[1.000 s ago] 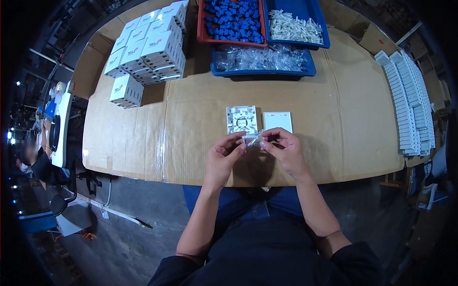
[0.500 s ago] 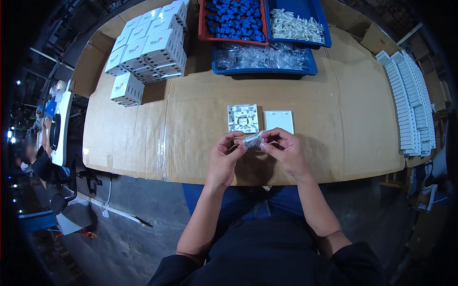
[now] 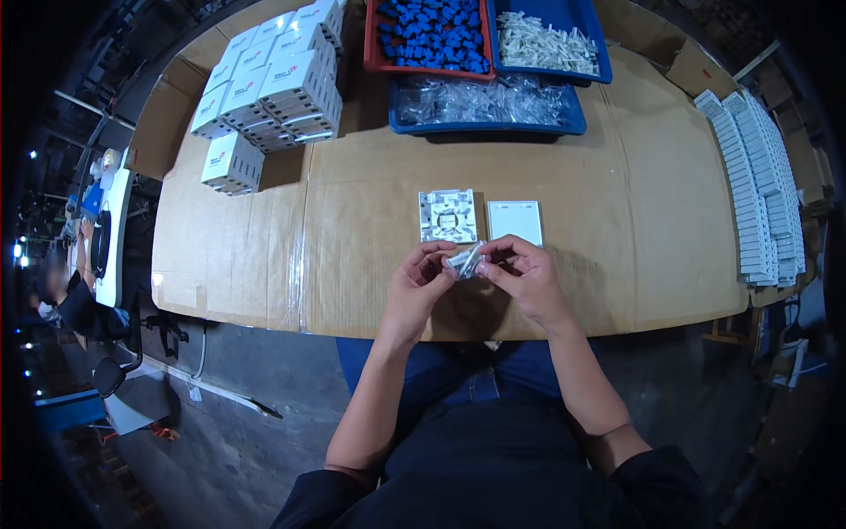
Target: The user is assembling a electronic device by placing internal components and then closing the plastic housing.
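Note:
Between my two hands, near the front edge of the table, is a small clear plastic bag (image 3: 465, 262) with whitish and grey parts inside. The fingers of my left hand (image 3: 421, 286) pinch its left side. My right hand (image 3: 527, 280) grips the right side between thumb and fingers. Just beyond my hands lies a square white plastic box base (image 3: 448, 216) with a round fitting in its middle. To its right is a flat white square cover (image 3: 515, 221), its near edge close to my right fingers.
A red tray (image 3: 372, 63) of blue parts, a blue tray (image 3: 603, 72) of white strips and another blue tray (image 3: 414, 129) of clear bags stand at the back. White boxes (image 3: 280, 88) are stacked left, white covers (image 3: 749, 189) right. Another person (image 3: 77, 304) sits far left.
The bag has been turned and squeezed between my fingers, so its contents now sit more steeply tilted. My hands have come slightly closer together.

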The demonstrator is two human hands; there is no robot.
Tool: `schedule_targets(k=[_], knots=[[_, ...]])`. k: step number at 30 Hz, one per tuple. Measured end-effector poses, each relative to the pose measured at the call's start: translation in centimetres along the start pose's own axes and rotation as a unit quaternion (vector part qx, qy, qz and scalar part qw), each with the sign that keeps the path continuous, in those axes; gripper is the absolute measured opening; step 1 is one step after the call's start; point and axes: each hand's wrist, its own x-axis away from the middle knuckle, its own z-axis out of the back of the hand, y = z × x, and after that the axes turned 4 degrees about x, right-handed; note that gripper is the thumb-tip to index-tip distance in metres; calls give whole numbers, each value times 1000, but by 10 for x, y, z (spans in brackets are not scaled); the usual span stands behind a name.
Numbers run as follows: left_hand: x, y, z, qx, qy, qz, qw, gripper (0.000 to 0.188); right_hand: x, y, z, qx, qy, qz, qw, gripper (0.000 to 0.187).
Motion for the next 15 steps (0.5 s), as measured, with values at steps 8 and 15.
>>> schedule_targets(k=[8, 15], knots=[[2, -4, 1, -128, 16, -4, 992, 27, 6, 2, -1, 1, 1, -12, 1000, 19], [0, 2, 1, 84, 3, 22, 996, 26, -2, 1, 5, 5, -11, -4, 1000, 18]])
